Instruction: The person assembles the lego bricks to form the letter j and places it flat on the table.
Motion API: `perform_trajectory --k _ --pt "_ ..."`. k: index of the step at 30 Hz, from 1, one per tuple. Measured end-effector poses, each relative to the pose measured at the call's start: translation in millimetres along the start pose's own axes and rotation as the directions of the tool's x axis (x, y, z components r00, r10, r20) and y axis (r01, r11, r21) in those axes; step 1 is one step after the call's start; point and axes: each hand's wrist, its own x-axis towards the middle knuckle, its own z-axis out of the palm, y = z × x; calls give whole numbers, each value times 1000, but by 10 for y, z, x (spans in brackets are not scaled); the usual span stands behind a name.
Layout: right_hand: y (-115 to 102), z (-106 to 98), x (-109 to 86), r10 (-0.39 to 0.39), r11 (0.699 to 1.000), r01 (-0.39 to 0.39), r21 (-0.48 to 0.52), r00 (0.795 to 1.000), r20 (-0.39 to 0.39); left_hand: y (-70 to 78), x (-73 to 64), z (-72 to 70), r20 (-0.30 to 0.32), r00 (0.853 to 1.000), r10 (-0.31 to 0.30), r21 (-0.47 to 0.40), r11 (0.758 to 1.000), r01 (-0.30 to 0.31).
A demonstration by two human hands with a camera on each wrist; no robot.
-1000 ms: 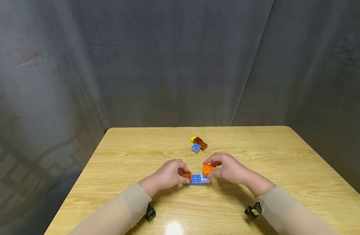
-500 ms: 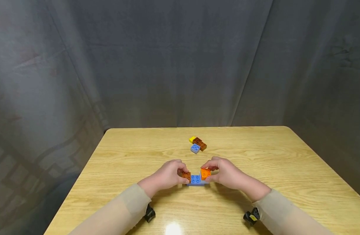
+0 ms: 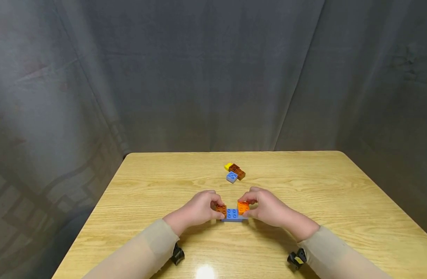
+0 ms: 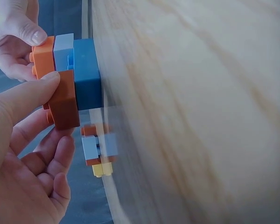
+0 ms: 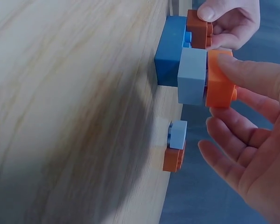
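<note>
A long blue brick [image 3: 232,213] rests on the wooden table, its middle studs bare. My left hand [image 3: 201,208] pinches a brown brick [image 4: 65,102] between thumb and fingers; this brick sits on the blue one's left end. On the right end is a light blue brick [image 5: 192,77], jutting out past the blue brick's side. Atop it stands an orange brick [image 3: 243,207], pinched by the thumb and fingers of my right hand [image 3: 271,208]. In the right wrist view a narrow gap with studs shows between the orange brick and the light blue one.
Farther back on the table [image 3: 147,193] lies a small group: a yellow brick [image 3: 228,166], a dark brown brick [image 3: 234,167], another brown brick [image 3: 240,174] and a light blue brick [image 3: 231,177] with its hollow underside up. A grey curtain [image 3: 206,77] hangs behind the table.
My right hand has lowered the orange brick and moved it slightly left onto the light blue brick. The left hand has kept its grip on the brown brick.
</note>
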Motion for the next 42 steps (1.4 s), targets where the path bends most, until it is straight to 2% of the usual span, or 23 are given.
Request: perform_trajectory --k 9,17,24,27,29,32,34,39,42 --pt "16 16 6 27 999 -27 18 1000 6 -15 8 9 6 1000 -8 -7 1000 8" --pt "12 30 22 39 997 -40 73 999 13 -23 1 -16 -2 1000 2 7 1000 -2" --pt "19 31 3 57 996 -58 74 998 14 -7 -4 -14 1 1000 -5 -2 1000 5" --pt "33 8 4 39 996 -42 76 999 29 -2 -4 -6 3 1000 -11 -2 1000 11" --pt "55 -21 27 1 997 -5 81 999 49 -6 -3 1 4 1000 -15 -5 1000 15" --pt "107 -90 97 -62 992 54 114 996 67 -14 -1 6 2 1000 -18 -6 1000 18" --pt "142 -140 170 -67 989 59 135 996 53 -18 2 8 1 1000 -21 -8 1000 21" --pt "254 -216 424 38 988 -29 151 997 -61 -23 11 13 3 1000 -26 -11 1000 26" --pt "353 -192 608 72 992 -60 110 991 -111 -19 7 12 4 1000 -30 -17 999 30"
